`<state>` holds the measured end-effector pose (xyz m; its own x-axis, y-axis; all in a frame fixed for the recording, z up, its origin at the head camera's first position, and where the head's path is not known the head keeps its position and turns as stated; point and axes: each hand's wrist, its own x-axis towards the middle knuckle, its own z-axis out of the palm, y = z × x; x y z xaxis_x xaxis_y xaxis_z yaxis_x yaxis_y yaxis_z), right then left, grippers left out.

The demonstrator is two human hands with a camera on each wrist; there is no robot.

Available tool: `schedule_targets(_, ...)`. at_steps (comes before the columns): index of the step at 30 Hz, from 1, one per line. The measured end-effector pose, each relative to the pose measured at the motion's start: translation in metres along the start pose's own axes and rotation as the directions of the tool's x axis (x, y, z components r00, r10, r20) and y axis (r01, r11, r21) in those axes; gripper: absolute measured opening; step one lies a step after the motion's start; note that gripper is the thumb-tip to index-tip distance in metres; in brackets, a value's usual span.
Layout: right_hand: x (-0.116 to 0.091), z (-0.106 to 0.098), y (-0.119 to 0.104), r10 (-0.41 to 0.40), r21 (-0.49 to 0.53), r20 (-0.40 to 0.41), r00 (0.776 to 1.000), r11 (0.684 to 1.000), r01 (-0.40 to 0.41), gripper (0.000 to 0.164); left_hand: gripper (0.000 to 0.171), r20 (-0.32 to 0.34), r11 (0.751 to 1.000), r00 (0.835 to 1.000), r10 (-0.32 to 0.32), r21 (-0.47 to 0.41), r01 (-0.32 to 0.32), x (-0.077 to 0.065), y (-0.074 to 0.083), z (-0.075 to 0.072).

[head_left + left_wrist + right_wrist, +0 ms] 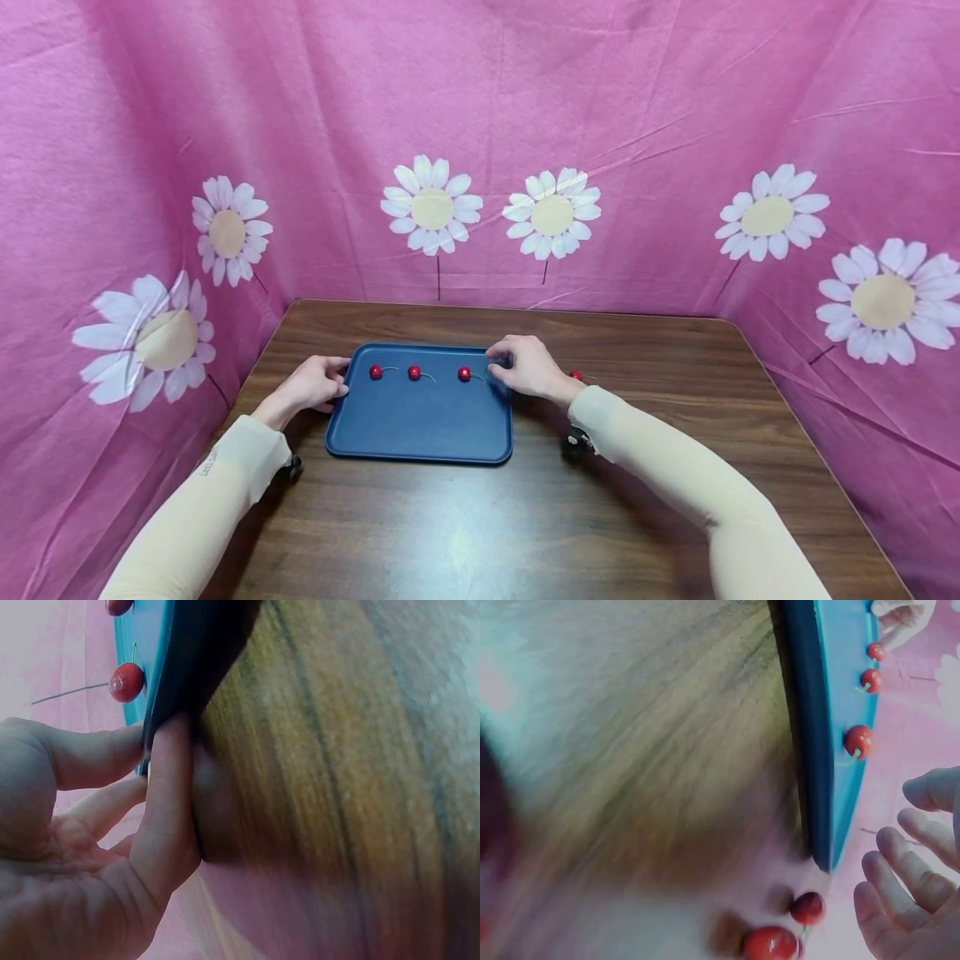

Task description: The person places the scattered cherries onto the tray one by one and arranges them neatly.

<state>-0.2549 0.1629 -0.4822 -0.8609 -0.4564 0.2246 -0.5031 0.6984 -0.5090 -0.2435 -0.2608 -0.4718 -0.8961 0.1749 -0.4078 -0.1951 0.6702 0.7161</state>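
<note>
A dark blue tray (420, 421) lies on the wooden table, bearing a row of three red cherries with stems: a left one (376, 372), a middle one (414, 372) and a right one (464, 373). At the tray's left rim, my left hand (315, 383) pinches the edge; the left wrist view shows a finger (169, 780) reaching below it. My right hand (525, 367) hovers by the far right corner, beside the right cherry. In the right wrist view its relaxed fingers (900, 855) hold nothing and stand apart from the tray.
Off the tray to the right, a cherry (576, 375) is partly hidden behind my right wrist. The right wrist view shows a bright cherry (769, 943) and a darker one (808, 908) there. Pink daisy-printed cloth (487, 108) hangs behind the wooden table (450, 533).
</note>
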Motion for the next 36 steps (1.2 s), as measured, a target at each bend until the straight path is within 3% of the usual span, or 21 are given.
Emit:
schedule_targets(14, -0.040, -0.044, 0.028, 0.025, 0.144, -0.067, 0.997, 0.990, -0.015, 0.026, 0.072, -0.008, 0.999, 0.999, 0.031, 0.008, -0.031, -0.003, -0.002, -0.001)
schedule_targets(26, -0.088, -0.064, 0.069, 0.121, 0.140, -0.104, 0.987, 0.984, -0.106, 0.026, 0.071, -0.003, 1.000, 1.000, 0.023, 0.007, -0.023, 0.000, 0.000, 0.000)
schedule_targets(31, -0.108, -0.067, 0.078, 0.098, 0.145, -0.091, 0.991, 0.986, -0.085, 0.024, 0.072, 0.000, 1.000, 1.000, 0.025, 0.012, -0.025, -0.001, -0.002, -0.001)
schedule_targets(36, -0.127, -0.071, 0.088, -0.021, 0.135, -0.073, 0.997, 0.990, 0.031, 0.024, 0.071, -0.001, 1.000, 1.000, 0.029, 0.005, -0.029, -0.001, -0.001, 0.000)
